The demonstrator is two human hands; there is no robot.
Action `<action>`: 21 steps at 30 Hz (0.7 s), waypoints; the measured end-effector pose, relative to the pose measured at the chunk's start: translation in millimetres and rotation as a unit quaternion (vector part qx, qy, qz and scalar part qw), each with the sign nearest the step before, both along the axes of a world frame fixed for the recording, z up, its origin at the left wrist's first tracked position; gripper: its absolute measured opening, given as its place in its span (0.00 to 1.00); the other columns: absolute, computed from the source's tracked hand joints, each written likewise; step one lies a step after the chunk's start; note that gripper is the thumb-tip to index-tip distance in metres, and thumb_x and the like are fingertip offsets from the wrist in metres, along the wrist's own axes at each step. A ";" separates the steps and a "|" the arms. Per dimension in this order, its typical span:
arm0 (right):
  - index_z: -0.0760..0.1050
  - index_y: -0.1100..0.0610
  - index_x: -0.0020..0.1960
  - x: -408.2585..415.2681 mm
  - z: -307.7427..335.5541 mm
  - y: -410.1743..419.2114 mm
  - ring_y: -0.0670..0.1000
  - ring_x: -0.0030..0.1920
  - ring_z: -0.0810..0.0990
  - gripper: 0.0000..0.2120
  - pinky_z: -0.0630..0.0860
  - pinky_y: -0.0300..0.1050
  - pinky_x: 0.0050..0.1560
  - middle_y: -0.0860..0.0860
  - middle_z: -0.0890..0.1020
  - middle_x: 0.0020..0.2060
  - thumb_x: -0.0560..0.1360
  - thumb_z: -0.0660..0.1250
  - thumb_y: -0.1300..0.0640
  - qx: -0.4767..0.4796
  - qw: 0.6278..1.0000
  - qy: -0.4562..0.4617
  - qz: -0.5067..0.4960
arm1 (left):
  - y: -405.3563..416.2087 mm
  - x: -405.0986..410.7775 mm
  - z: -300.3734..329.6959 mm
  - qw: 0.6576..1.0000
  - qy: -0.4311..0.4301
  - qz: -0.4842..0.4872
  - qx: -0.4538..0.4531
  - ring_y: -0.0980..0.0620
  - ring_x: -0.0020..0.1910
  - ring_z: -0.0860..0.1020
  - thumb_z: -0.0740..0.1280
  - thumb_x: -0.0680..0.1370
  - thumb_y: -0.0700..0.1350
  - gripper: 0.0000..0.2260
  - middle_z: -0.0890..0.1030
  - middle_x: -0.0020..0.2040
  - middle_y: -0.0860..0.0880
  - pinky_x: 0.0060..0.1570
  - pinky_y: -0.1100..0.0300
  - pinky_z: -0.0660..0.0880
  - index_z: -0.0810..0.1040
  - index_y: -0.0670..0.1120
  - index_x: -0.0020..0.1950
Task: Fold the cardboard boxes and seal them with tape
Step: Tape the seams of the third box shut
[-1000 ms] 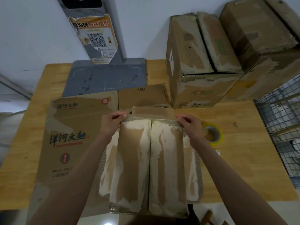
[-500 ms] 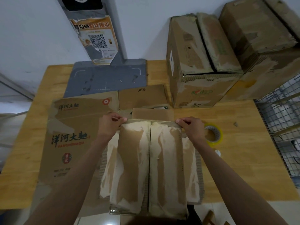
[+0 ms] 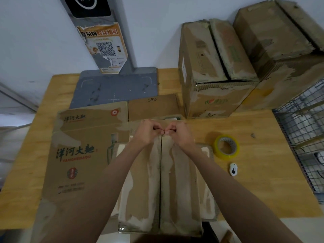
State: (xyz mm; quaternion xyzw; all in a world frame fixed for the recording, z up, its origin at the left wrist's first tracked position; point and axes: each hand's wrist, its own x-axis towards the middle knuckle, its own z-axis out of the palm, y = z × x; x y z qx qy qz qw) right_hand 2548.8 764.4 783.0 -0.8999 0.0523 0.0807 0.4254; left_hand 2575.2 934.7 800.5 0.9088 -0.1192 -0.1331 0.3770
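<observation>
A worn cardboard box (image 3: 163,186) stands in front of me with its two long top flaps closed, a dark seam running down the middle. My left hand (image 3: 147,132) and my right hand (image 3: 178,133) meet at the far end of that seam, fingers curled, pinching the flap edges together. A roll of yellowish clear tape (image 3: 226,147) lies on the table to the right of the box. A flattened printed carton (image 3: 84,149) lies to the left, partly under the box.
A small white cutter (image 3: 233,169) lies near the tape. Two assembled worn boxes (image 3: 213,71) (image 3: 284,50) stand at the back right. A wire cage (image 3: 305,137) borders the right edge. A grey mat (image 3: 115,88) and a post with a QR poster (image 3: 105,48) sit at the back.
Both hands slid inward from the box's far corners to the centre seam, where they now touch. The view has shifted slightly, showing more of the tape and the cutter.
</observation>
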 end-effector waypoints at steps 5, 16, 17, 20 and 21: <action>0.85 0.50 0.47 -0.8 11.4 -15.9 0.40 0.42 0.79 0.03 0.73 0.35 0.45 0.43 0.85 0.43 0.74 0.75 0.57 0.006 1.000 0.003 0.017 | 6.0 0.1 2.3 1.000 -0.006 0.015 0.010 0.56 0.42 0.82 0.76 0.73 0.42 0.02 0.86 0.42 0.52 0.45 0.68 0.74 0.88 0.48 0.43; 0.87 0.50 0.47 -12.3 6.4 -55.8 0.41 0.45 0.83 0.04 0.77 0.35 0.49 0.41 0.86 0.40 0.72 0.77 0.56 0.121 0.984 0.031 -0.129 | 57.4 -12.9 3.5 0.975 0.003 0.201 -0.089 0.68 0.42 0.81 0.78 0.72 0.42 0.05 0.85 0.40 0.58 0.45 0.73 0.73 0.88 0.48 0.46; 0.87 0.51 0.47 -14.3 5.6 -63.3 0.42 0.46 0.83 0.04 0.78 0.37 0.50 0.42 0.86 0.41 0.73 0.77 0.57 0.142 0.980 0.034 -0.133 | 63.0 -14.0 2.5 0.969 0.013 0.223 -0.103 0.68 0.42 0.81 0.77 0.72 0.42 0.05 0.85 0.41 0.58 0.47 0.70 0.75 0.88 0.49 0.47; 0.87 0.52 0.46 -20.1 -0.7 -72.8 0.45 0.47 0.85 0.03 0.79 0.43 0.50 0.45 0.87 0.42 0.73 0.77 0.56 0.162 0.976 0.032 -0.142 | 78.1 -15.9 -5.1 0.955 0.049 0.263 -0.132 0.59 0.46 0.84 0.76 0.74 0.43 0.05 0.87 0.44 0.54 0.53 0.59 0.80 0.87 0.51 0.48; 0.87 0.53 0.45 -20.2 -1.9 -70.7 0.45 0.45 0.84 0.02 0.78 0.43 0.48 0.46 0.87 0.40 0.73 0.77 0.56 0.154 0.977 0.027 -0.147 | 79.1 -15.5 -5.9 0.950 0.054 0.274 -0.137 0.55 0.48 0.84 0.77 0.73 0.43 0.04 0.87 0.44 0.53 0.54 0.57 0.80 0.88 0.49 0.48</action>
